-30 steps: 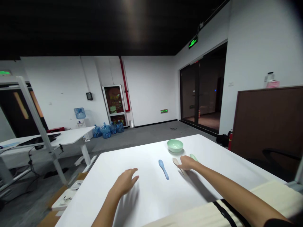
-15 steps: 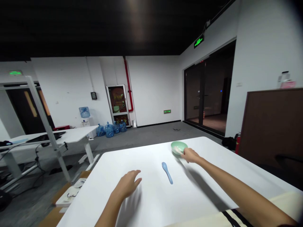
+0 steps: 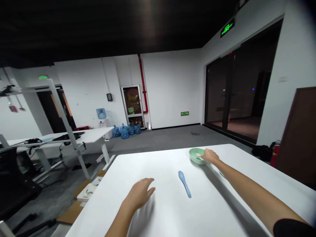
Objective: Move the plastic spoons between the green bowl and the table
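Note:
A green bowl stands near the far edge of the white table. My right hand is closed at the bowl's right rim, gripping a pale spoon whose head is over the inside of the bowl. Most of the spoon's handle is hidden by my fingers. A light blue spoon lies on the table between my hands, bowl end away from me. To its left, my left hand hovers over the tabletop, thumb and fingers apart, with nothing in it.
The white table spreads beneath both arms. A small green thing peeks out beside my right forearm. Cardboard and a white tray sit low at the table's left. Farther off are another desk and several blue water bottles.
The view has turned left, so the scene sits farther right. My right hand has shifted slightly toward the far side of the bowl's rim, still gripping the pale spoon. My left hand stays open.

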### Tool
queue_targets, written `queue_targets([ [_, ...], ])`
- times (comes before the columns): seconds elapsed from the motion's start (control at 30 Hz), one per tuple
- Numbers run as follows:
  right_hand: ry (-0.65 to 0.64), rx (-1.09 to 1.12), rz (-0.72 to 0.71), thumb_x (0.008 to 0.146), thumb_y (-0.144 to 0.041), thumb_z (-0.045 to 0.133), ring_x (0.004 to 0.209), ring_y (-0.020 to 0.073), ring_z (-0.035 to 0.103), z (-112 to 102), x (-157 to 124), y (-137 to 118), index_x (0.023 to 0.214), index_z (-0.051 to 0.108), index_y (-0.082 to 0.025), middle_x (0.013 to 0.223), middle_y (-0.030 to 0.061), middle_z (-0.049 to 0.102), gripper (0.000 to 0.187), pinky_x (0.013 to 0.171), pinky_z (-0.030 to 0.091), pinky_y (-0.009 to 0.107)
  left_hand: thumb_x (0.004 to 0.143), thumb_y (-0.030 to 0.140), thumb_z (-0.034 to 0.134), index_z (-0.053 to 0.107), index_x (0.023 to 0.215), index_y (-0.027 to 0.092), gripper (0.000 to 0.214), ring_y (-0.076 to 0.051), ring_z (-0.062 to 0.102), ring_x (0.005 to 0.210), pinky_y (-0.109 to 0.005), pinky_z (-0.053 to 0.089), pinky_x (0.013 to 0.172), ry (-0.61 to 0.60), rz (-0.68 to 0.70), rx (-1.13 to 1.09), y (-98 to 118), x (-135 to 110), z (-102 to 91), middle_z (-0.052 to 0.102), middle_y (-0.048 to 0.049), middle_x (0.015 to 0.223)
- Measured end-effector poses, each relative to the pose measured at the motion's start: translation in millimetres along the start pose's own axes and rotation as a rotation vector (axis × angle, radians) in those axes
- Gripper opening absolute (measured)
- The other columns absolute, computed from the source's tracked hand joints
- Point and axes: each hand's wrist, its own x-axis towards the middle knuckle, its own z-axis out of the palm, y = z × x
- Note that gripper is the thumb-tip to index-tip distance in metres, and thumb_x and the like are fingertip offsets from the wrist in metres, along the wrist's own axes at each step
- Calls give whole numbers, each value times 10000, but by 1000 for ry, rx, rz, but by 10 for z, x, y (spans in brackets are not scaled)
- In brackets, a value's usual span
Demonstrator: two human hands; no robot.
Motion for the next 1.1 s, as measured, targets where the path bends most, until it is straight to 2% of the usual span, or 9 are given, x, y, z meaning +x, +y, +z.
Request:
queue_targets([
  [0.13, -42, -23, 17, 791, -495, 681, 1061, 291, 604, 101, 110, 0, 1219, 615, -114, 1173, 186, 587, 577, 822, 493, 317, 941, 436, 430, 536, 1382, 240, 494, -267, 532, 1285, -389, 395, 1081, -8, -10, -1, 10, 29, -8, 585, -64, 1409],
  [0.27, -65, -31, 27, 788, -436, 677, 1050, 275, 612, 148, 152, 11, 1231, 619, -115, 1163, 184, 595, 550, 809, 493, 294, 939, 434, 438, 543, 1376, 239, 490, -276, 540, 1279, -389, 402, 1073, -14, -20, -10, 17, 54, -8, 590, -66, 1402],
  [0.4, -51, -22, 11, 831, -477, 610, 1039, 260, 614, 122, 120, 13, 1231, 620, -124, 1164, 170, 599, 534, 801, 483, 277, 944, 441, 431, 539, 1381, 237, 493, -273, 533, 1289, -385, 391, 1083, -18, -20, -6, -3, 78, 14, 586, -68, 1407],
  [0.5, -10, -23, -11, 896, -517, 515, 1029, 251, 614, 24, 13, 3, 1187, 646, -132, 1137, 164, 611, 500, 805, 470, 275, 943, 453, 430, 533, 1383, 246, 497, -271, 521, 1301, -390, 386, 1088, -15, -13, 3, -30, 91, 39, 575, -63, 1421],
  [0.63, 41, 3, -79, 935, -569, 433, 1043, 263, 606, -184, -277, 26, 1149, 683, -128, 1104, 168, 624, 550, 843, 452, 284, 942, 469, 422, 528, 1385, 250, 505, -271, 524, 1298, -393, 390, 1082, -8, 0, 10, -49, 86, 64, 578, -63, 1418],
  [0.77, 101, 76, -210, 934, -610, 414, 1156, 278, 557, -383, -719, 138, 1349, 590, -131, 1239, 163, 584, 658, 929, 438, 297, 937, 472, 423, 532, 1380, 242, 511, -275, 519, 1303, -396, 393, 1078, -13, 6, 19, -42, 61, 74, 577, -70, 1419],
  [0.87, 76, 110, -298, 933, -634, 405, 1217, 282, 523, -480, -1101, 260, 1410, 538, -138, 1328, 148, 535, 700, 986, 426, 309, 941, 477, 409, 525, 1387, 237, 521, -277, 507, 1316, -399, 393, 1075, -26, 8, 32, -24, 32, 72, 572, -73, 1423],
  [0.97, 46, 118, -359, 933, -643, 411, 1274, 287, 484, -496, -1443, 385, 1454, 491, -173, 1428, 126, 449, 707, 1025, 417, 320, 944, 484, 391, 514, 1396, 233, 532, -279, 502, 1319, -408, 403, 1063, -33, 7, 41, 2, -3, 62, 569, -76, 1424],
  [1.1, 17, 74, -403, 940, -633, 406, 1333, 281, 432, -357, -1717, 526, 1526, 387, -232, 1520, 86, 325, 711, 1089, 383, 365, 941, 489, 386, 517, 1394, 225, 541, -286, 502, 1316, -417, 407, 1054, -20, 10, 39, 31, -44, 50, 574, -80, 1418],
])
